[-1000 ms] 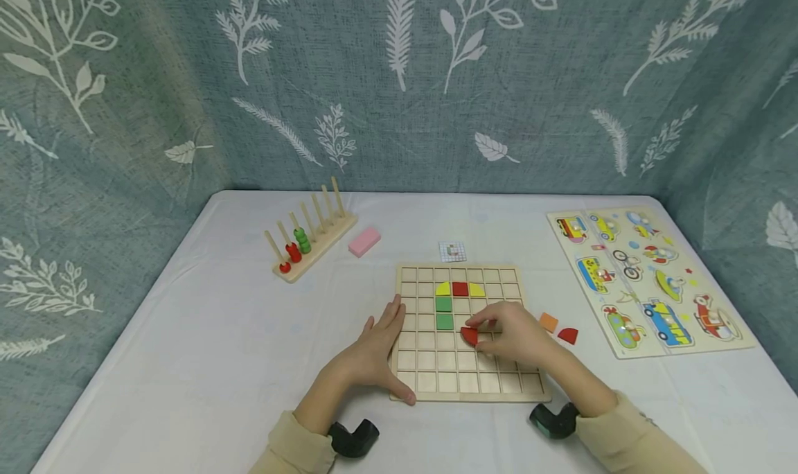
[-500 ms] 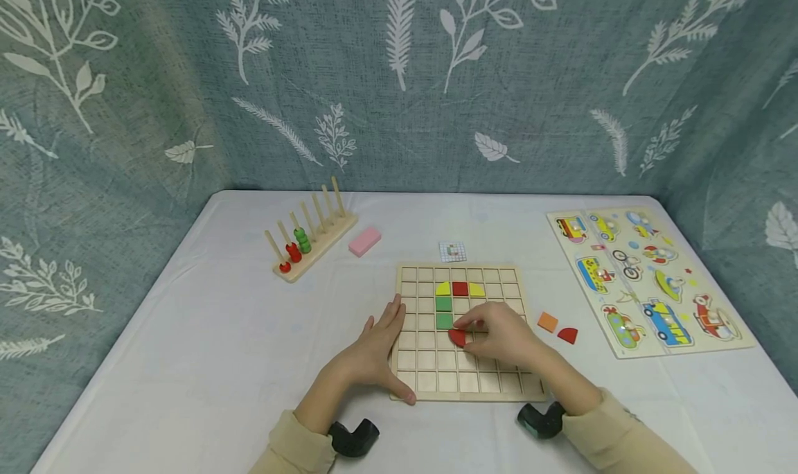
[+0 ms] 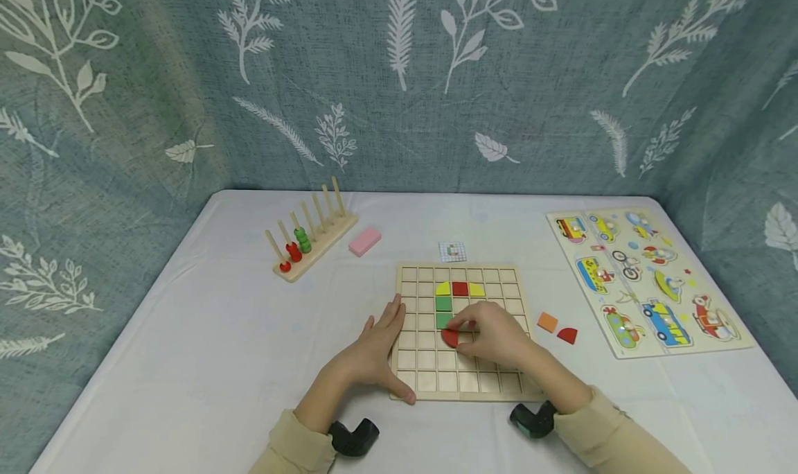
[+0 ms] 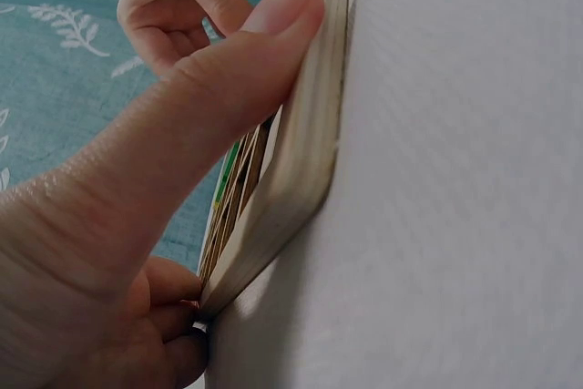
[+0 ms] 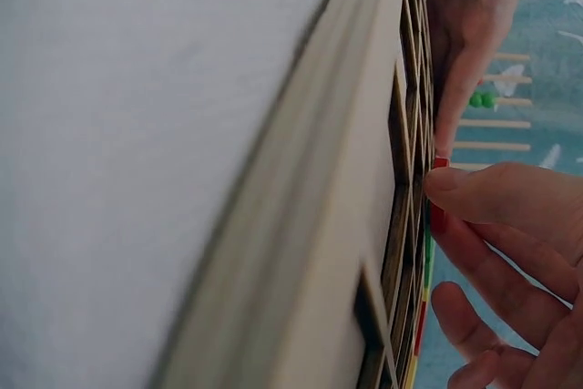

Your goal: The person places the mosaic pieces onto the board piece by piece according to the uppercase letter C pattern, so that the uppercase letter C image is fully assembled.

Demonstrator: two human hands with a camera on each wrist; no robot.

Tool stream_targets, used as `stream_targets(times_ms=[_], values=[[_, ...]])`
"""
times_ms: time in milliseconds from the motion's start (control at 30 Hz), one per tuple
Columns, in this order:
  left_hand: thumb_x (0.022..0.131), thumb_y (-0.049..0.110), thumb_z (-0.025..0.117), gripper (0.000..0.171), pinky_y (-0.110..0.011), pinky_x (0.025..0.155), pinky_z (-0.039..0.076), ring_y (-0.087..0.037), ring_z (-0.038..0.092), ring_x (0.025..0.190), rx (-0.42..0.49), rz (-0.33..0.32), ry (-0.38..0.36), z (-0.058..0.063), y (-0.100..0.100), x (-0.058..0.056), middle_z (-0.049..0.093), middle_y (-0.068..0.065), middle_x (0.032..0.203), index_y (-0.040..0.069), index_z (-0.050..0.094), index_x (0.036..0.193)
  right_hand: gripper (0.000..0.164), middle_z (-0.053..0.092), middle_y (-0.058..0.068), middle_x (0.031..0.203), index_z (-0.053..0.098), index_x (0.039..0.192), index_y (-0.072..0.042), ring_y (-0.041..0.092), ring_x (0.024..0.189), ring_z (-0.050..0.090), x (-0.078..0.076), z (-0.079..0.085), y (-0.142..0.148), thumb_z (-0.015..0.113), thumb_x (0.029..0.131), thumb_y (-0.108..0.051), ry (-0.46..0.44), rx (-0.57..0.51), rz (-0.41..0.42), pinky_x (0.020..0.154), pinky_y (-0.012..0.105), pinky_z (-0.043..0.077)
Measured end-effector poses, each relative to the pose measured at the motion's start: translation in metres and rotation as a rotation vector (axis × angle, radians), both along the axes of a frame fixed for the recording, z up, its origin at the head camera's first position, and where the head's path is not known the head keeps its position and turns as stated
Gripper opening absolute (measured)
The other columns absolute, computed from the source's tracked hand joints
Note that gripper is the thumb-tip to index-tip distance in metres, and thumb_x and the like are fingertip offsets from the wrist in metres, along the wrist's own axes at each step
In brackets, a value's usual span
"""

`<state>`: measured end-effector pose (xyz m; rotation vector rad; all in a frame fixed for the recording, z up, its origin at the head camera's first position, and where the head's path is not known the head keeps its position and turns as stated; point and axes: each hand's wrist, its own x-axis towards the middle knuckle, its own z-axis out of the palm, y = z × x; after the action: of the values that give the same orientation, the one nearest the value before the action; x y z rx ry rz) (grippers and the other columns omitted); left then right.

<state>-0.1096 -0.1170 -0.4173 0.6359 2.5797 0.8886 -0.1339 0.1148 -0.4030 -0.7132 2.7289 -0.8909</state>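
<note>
In the head view my right hand [image 3: 489, 332] pinches a red quarter-circle tile [image 3: 449, 338] between thumb and index finger. The tile overlaps the cell just below two green square tiles [image 3: 443, 312] on the wooden grid board [image 3: 430, 382]. My left hand [image 3: 368, 353] braces the board's near left corner, thumb [image 4: 282, 20] along the front edge and straight fingers along the left side. Above the green squares, a red square tile [image 3: 460, 289] sits between two yellow quarter-circle tiles. The right wrist view shows the held red tile [image 5: 439, 211] at the fingertips, close over the board.
An orange square tile [image 3: 547, 322] and another red quarter-circle tile [image 3: 567, 335] lie right of the board. Behind it are a small pattern card [image 3: 452, 251] and a pink block [image 3: 364, 241]. A peg rack [image 3: 321, 249] with beads stands left; a vehicle puzzle [image 3: 651, 280] lies right.
My right hand has slid left across the board with the red quarter-circle tile, bringing it under the green squares. My left hand has stayed at the board's corner.
</note>
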Motion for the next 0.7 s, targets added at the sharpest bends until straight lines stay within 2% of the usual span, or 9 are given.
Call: stream_targets(times_ms=[700], values=[[0.046,0.041,0.09,0.135,-0.051,0.109,0.007,-0.027,0.0,0.139,0.002,-0.003,-0.005,-0.0011,-0.0002,-0.0014,-0.003,-0.017,0.152,-0.007,0.009,0.143,0.021,0.066,-0.01,0.085,0.073,0.088,-0.016,0.009,0.073,0.052,-0.0021,-0.0016,-0.0062,0.079,0.068,-0.012,0.064,0.022,0.018,0.064,0.025,0.044]])
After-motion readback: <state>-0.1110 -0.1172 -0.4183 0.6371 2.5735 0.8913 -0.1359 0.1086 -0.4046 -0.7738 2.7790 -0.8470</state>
